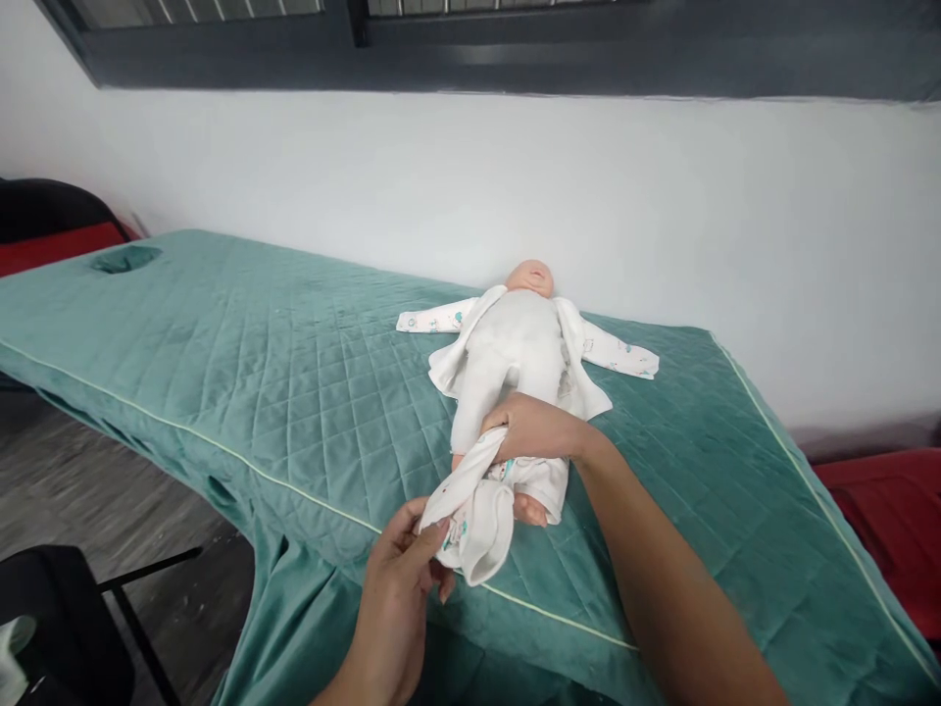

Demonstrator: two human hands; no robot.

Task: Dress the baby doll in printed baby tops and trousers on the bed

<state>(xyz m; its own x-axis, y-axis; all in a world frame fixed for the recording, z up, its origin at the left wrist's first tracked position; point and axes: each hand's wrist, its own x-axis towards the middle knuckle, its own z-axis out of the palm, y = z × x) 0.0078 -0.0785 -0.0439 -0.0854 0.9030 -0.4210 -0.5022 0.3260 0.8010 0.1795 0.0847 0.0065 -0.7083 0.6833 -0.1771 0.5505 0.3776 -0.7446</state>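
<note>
A baby doll (507, 338) with a white cloth body lies on its back, its head toward the wall. Its arms are in the sleeves of a printed white baby shirt (618, 351), which is spread open at the front. White baby trousers (485, 529) with a small print are bunched around the doll's lower legs, and one foot (530, 509) shows beside them. My left hand (412, 559) pinches the loose end of a trouser leg. My right hand (533, 428) is closed on the trousers' upper part by the doll's leg; its fingertips are partly hidden by cloth.
The doll rests on a bed with a green quilted cover (294, 363), which has a face hole (126, 259) at the far left. A white wall (470, 176) runs behind. Black chair (63, 618) stands at lower left, red chair (886, 520) at right.
</note>
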